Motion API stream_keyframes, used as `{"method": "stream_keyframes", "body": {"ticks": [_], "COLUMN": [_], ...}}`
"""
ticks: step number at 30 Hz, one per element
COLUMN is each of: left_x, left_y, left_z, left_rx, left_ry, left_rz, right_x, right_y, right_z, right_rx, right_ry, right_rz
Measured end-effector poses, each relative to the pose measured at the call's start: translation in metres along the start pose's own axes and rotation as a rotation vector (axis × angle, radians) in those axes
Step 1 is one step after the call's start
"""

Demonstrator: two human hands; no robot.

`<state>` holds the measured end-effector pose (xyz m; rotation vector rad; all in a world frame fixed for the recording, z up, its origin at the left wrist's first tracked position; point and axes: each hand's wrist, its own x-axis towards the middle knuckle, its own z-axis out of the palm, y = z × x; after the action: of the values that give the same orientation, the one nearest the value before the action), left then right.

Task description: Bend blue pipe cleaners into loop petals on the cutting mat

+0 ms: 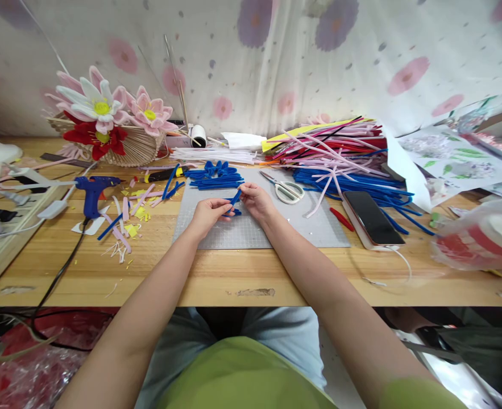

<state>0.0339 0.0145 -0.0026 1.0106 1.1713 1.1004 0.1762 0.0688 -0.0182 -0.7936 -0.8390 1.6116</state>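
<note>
Between my two hands a short blue pipe cleaner (235, 197) is held at a slant above the grey cutting mat (259, 233). My left hand (211, 216) pinches its lower end, and my right hand (256, 201) pinches the upper end. Partly hidden behind my left fingers, more blue pieces lie on the mat. Beyond my hands sits a row of cut blue pipe cleaners (216, 183), with several bent into loops (219, 169) at the back. Scissors with pale handles (289, 192) rest to the right of my right hand.
At left are a blue glue gun (91, 196), pink and yellow scraps (132, 218) and a power strip (3, 227). Fuzzy flowers (101, 108) stand behind. A pile of pipe cleaners (340, 147), a phone (374, 218), a red tool (341, 219) and a bagged cup (485, 238) occupy the right.
</note>
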Motion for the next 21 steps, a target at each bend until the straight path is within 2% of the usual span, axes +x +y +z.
{"method": "stream_keyframes", "body": {"ticks": [4,11,17,21], "left_x": [-0.001,0.001,0.007,0.012], "left_y": [0.002,0.003,-0.002,-0.006], "left_z": [-0.001,-0.004,-0.012,-0.021], "left_rx": [-0.013,0.048,0.245,0.456], "left_ry": [0.025,0.032,0.037,0.064], "left_rz": [0.019,0.037,0.114,0.196], "right_x": [-0.003,-0.005,-0.002,-0.001], "right_y": [0.001,0.002,0.002,0.003], "right_z": [0.002,0.003,0.001,0.0], "right_rx": [-0.02,0.011,-0.055,-0.184], "right_ry": [-0.079,-0.059,-0.045,-0.057], "right_rz": [-0.009,0.009,-0.03,-0.08]}}
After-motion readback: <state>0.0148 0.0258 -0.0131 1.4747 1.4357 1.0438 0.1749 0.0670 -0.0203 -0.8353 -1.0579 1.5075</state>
